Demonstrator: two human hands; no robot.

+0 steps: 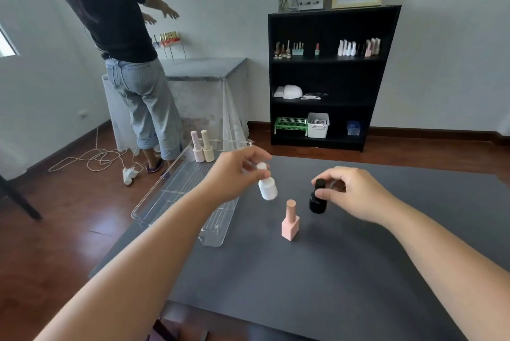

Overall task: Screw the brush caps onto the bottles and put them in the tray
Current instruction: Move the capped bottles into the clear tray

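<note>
My left hand (pixel 234 172) holds a white bottle (pixel 267 188) by its cap, lifted and tilted above the dark mat, just right of the clear tray (pixel 154 197). My right hand (pixel 350 191) pinches the cap of a black bottle (pixel 317 202) that stands near the mat's middle. A pink square bottle (pixel 290 223) with its cap on stands alone between my hands, a little nearer to me. Two capped bottles, one pale pink (pixel 197 147) and one cream (pixel 207 147), stand upright at the tray's far end.
The dark grey mat (pixel 331 271) covers the table. A person (pixel 124 51) stands at another covered table at the back left, with white cables (pixel 96 158) on the wooden floor. A black shelf (pixel 328 78) with bottles and boxes stands against the far wall.
</note>
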